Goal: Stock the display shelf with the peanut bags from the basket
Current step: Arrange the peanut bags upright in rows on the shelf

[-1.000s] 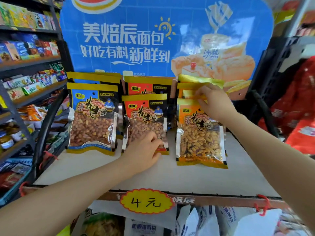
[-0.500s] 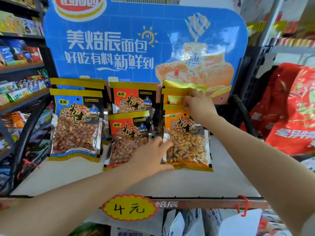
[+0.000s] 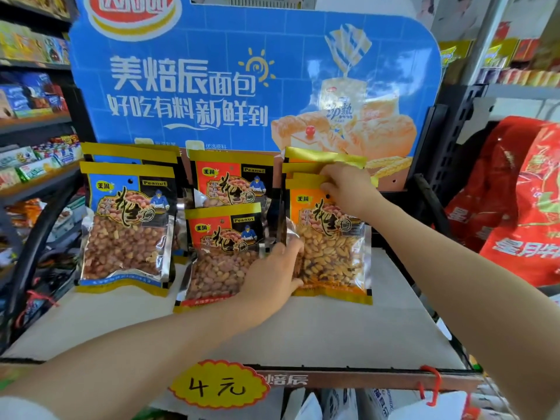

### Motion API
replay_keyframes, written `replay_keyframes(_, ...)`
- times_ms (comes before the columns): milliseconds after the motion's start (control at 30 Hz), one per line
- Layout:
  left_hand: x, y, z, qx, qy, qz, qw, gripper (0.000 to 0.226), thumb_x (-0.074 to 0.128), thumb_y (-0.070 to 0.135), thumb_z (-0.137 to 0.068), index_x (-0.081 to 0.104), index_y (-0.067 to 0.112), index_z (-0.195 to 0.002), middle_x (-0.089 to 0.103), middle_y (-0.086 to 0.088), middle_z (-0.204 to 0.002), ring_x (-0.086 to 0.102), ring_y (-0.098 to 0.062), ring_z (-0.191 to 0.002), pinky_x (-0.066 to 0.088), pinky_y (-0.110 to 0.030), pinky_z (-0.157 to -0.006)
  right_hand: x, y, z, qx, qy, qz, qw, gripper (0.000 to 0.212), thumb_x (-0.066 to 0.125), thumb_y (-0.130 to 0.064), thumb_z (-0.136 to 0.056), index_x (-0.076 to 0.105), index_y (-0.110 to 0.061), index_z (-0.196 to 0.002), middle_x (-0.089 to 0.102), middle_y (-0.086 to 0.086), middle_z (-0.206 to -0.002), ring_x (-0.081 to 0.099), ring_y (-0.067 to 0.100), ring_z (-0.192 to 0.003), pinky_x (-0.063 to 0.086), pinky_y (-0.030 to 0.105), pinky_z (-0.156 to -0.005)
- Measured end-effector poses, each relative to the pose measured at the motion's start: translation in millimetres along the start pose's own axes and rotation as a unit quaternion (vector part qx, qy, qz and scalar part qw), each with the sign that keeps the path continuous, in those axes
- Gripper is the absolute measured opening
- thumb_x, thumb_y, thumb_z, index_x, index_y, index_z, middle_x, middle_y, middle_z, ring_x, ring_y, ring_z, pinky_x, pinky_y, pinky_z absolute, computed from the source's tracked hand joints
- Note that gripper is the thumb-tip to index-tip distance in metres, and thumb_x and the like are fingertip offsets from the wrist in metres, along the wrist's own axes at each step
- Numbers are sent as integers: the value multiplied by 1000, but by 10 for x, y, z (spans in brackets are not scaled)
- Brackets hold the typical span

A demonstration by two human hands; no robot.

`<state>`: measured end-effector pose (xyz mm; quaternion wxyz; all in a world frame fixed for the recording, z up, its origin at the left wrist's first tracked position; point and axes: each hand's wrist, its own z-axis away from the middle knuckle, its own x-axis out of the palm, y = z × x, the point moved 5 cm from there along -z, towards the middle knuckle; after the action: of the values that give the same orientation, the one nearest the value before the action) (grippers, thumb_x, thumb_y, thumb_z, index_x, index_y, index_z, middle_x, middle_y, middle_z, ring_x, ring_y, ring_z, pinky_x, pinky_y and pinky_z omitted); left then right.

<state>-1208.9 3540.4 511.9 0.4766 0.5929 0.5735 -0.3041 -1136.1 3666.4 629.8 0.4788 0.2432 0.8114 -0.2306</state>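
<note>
Peanut bags stand in three short rows on the white shelf [image 3: 303, 334], leaning back toward the blue bread sign [image 3: 242, 80]. At the left is the blue bag [image 3: 127, 225], upright, with another of its kind just behind it. In the middle the front red bag [image 3: 222, 256] has slid forward and sits lower than the rear red bag [image 3: 231, 180], which stands behind it. At the right the orange bag [image 3: 330, 241] stands in front of more orange bags whose gold top edges show above it.

The left hand [image 3: 272, 275] lies between the front red bag and the orange bag. Its fingers are curled round the orange bag's lower left edge, with the thumb on the clear window over the nuts; the heel of the hand covers the lower right corner of the front red bag.

The right hand [image 3: 348, 186] is at the top of the orange row. Its fingers pinch the gold top strip of the orange bag, with the knuckles against the strips of the bags behind.

A yellow price tag [image 3: 218, 386] reading 4 元 hangs from the shelf's front rail, and a red hook [image 3: 431, 386] hangs from the rail at the right. Red sacks [image 3: 521, 192] are stacked well to the right, and other stocked racks [image 3: 33, 116] fill the left side. The basket is out of view.
</note>
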Motion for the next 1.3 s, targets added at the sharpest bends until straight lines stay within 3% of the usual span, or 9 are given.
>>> replay_keyframes(133,-93,-87,-165,-15,44,-33,998,45,62,26,-86,35,18,-122,50,-8,-106,63,-25,-77,56,-38,-65,-90,-43,-96,-3,62,1,998,28,46,-12,-93,53,-13,-120,52,10,-133,44,32,-121,26,42,-100)
replay_keyframes(300,32,-81,-127,-3,30,-38,999,38,58,27,-88,37,18,-118,50,-5,-107,61,-24,-79,46,-29,-57,-41,-45,10,-23,83,-23,996,37,51,-12,-87,45,-16,-124,53,8,-130,46,31,-119,27,43,-99)
replay_keyframes(500,54,-78,-5,32,17,-1,999,35,61,32,-85,43,20,-112,53,-1,-113,59,-22,-92,45,-32,-80,102,-149,267,-108,67,41,991,47,54,-10,-84,43,-10,-130,56,13,-122,48,35,-111,28,45,-101)
replay_keyframes(667,-77,-142,91,55,14,37,998,44,68,35,-80,47,17,-113,46,-4,-115,50,-21,-106,47,-32,-85,21,-364,273,-136,140,66,978,50,56,-11,-77,47,-6,-126,54,19,-124,47,40,-114,33,49,-101)
replay_keyframes(833,-275,-471,422,50,16,1,999,53,69,40,-78,49,15,-119,46,-5,-120,46,-21,-111,38,-30,-90,325,-993,216,-233,66,60,968,36,57,-1,-79,57,-6,-114,58,19,-118,53,39,-108,44,47,-86)
replay_keyframes(967,-424,-831,623,28,-34,-35,998,54,68,44,-77,51,14,-119,48,-5,-119,47,-22,-110,41,-33,-90,717,-1209,31,-170,-27,163,972,46,55,-7,-87,40,-7,-130,40,16,-139,38,34,-125,37,45,-99)
replay_keyframes(1100,-437,-959,740,28,-86,-50,995,51,58,45,-85,48,19,-128,45,-3,-126,43,-20,-115,44,-33,-91,839,-1254,-133,-97,-22,148,984,36,57,-8,-87,43,-5,-120,51,19,-126,44,36,-120,41,43,-94)
replay_keyframes(1200,-434,-956,742,37,-77,-54,995,50,60,42,-85,50,17,-128,47,-4,-124,45,-21,-112,47,-35,-87,838,-1284,-198,-104,-60,129,984,24,54,-13,-90,54,-7,-113,57,16,-117,50,35,-112,41,43,-91)
replay_keyframes(1300,-439,-966,685,54,-39,-66,996,47,65,34,-83,53,14,-124,49,-7,-122,49,-24,-109,52,-40,-81,598,-1195,-269,-96,-8,67,993,21,50,-18,-92,59,-11,-110,58,15,-113,53,35,-109,41,43,-87)
